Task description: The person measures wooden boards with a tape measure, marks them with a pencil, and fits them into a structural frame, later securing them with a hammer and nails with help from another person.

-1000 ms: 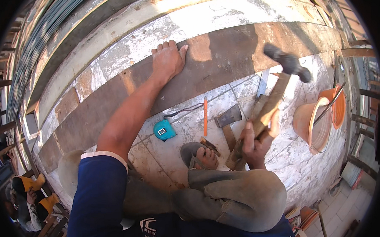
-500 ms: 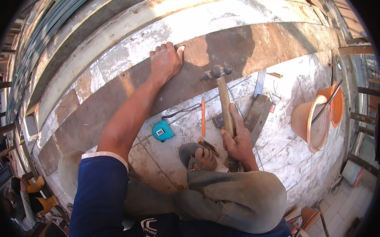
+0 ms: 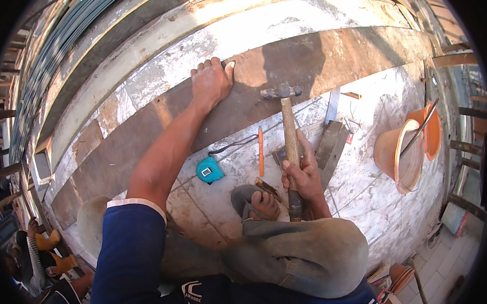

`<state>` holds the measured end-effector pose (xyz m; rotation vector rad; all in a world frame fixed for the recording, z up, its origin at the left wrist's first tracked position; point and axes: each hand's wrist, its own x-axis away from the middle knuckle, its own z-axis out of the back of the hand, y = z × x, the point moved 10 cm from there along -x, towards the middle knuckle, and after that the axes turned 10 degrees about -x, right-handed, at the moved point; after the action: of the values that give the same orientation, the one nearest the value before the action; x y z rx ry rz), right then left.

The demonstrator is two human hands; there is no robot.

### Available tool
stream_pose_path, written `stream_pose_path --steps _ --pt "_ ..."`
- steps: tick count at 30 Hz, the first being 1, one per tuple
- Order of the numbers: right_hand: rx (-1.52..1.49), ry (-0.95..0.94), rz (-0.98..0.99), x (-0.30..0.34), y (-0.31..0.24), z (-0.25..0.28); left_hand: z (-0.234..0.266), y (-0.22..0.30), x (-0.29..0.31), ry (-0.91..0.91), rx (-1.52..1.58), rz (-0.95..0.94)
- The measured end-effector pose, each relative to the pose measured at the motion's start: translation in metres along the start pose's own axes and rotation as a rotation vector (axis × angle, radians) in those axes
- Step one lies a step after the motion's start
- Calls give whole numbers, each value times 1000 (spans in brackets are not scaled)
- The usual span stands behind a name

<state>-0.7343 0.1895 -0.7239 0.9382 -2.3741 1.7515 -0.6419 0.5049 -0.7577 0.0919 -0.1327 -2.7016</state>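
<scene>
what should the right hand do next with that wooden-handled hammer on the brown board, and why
Probably lift the wooden-handled hammer for another short strike. Its metal head sits down on the long brown wooden board, the right hand grips the handle low, and the left hand presses flat on the board beside it, steadying it. Whether a nail sits under the head cannot be seen.

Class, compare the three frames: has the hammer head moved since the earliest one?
Yes. The hammer head has swung down and leftward from beside the orange bucket onto the brown board, near the left hand.
</scene>
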Motion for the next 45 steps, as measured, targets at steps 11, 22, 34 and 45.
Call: stream_pose_path --steps 11,22,34,45 --pt "-17 -124 -95 3 14 -6 8 -3 2 -20 -51 31" --pt "-255 342 96 63 -35 176 -13 5 -29 -354 95 -103" --pt "1290 675 544 43 -54 316 -4 5 -35 -442 181 -152" --pt "-286 386 3 -256 -42 258 -5 -17 -11 -442 276 -69"
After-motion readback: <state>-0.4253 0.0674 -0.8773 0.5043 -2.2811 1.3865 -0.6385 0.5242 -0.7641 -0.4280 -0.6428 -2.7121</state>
